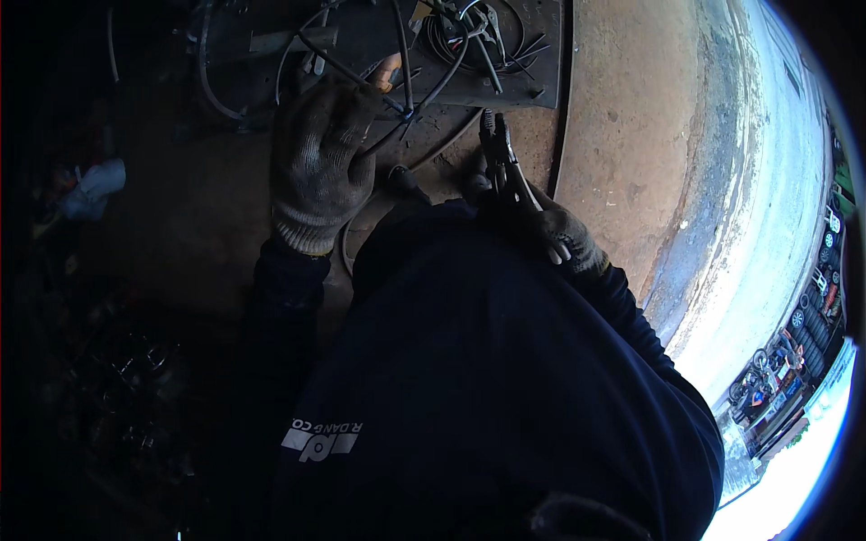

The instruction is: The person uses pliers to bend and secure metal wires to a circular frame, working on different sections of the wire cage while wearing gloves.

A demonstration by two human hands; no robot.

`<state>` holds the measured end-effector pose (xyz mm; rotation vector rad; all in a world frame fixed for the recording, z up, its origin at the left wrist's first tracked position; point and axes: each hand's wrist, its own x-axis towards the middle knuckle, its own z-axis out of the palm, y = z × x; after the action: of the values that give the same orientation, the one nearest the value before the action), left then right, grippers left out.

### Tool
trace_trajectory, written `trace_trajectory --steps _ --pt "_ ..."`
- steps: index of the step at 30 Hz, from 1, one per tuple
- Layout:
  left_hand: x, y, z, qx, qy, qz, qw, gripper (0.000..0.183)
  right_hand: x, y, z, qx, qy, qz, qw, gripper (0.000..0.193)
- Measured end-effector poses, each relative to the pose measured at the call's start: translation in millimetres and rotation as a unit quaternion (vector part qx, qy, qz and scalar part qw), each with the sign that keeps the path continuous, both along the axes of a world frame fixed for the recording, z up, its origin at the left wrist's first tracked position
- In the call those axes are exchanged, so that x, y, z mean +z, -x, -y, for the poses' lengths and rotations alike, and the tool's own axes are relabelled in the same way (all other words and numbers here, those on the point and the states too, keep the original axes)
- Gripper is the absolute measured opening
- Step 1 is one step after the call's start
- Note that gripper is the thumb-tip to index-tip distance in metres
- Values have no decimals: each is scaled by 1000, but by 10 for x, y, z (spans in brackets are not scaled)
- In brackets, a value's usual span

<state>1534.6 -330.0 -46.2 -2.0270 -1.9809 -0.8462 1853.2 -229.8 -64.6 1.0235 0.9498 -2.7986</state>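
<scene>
My left hand (327, 149), in a grey-brown knitted work glove, is closed on a frame of thin dark bent rods (403, 68) at the table's near edge. Several rods meet at a joint (408, 114) just right of the glove. An orange-brown tip (388, 74) shows beyond the glove; whether it is a bare fingertip is unclear. My right hand (570, 239), also gloved, grips the handles of a pair of locking pliers (510, 167). The pliers' jaws point up toward the table, apart from the rods. Shadow hides most of the right fingers.
On the dark metal table (528, 93) lie a coil of cable (446, 45) and another locking plier (496, 36). A hose or cable (446, 142) runs across the brown floor (622, 108) near my feet. Tyres and motorbikes (767, 370) stand far right.
</scene>
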Motion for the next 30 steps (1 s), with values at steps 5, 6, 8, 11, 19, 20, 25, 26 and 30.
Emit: trace_trajectory --steps 5,6,8,11,19,20,25,26,30 --pt "-44 -9 49 25 10 -1 1000 63 -36 -153 -87 21 -19 -12 1000 106" --pt "-41 -2 41 19 3 -9 1000 62 -75 -200 -142 43 -29 -9 999 106" --pt "-61 26 16 2 -9 -21 1000 61 -88 -169 -203 81 -65 -22 994 106" --pt "23 -24 5 10 6 -10 1000 61 133 19 -328 133 -127 -61 981 104" --pt "49 -49 -3 11 1 -20 1000 65 262 196 -257 91 -81 -68 990 103" --pt "75 -59 -8 12 -2 -29 1000 63 264 165 -231 89 -74 -63 991 103" --pt "98 -57 -9 12 -4 -13 1000 64 173 43 -163 104 -98 -44 989 103" --pt "99 -56 18 15 -2 -11 1000 64 194 70 -178 114 -96 -48 988 104" --pt "34 -16 22 1 -15 5 1000 65 173 126 -275 105 -93 -73 987 105"
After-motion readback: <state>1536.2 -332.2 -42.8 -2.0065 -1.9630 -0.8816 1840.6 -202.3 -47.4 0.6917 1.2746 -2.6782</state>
